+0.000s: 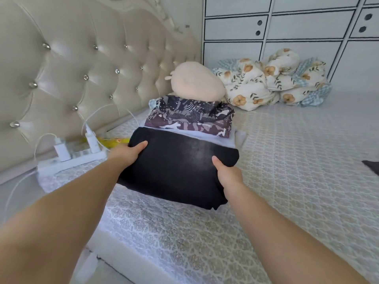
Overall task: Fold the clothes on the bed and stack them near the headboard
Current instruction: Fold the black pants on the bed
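Observation:
A folded black garment is held above the bed, both hands gripping its sides. My left hand grips its left edge with the thumb on top. At the garment's right edge, my right hand holds on, thumb on top and fingers hidden underneath. Just beyond it lies a folded camouflage-patterned garment on a white folded piece, close to the tufted headboard.
A beige plush pillow sits behind the stack. A crumpled floral blanket lies at the back right against white cabinets. A white power strip with chargers and cables lies left by the headboard. A dark cloth peeks in at the right edge.

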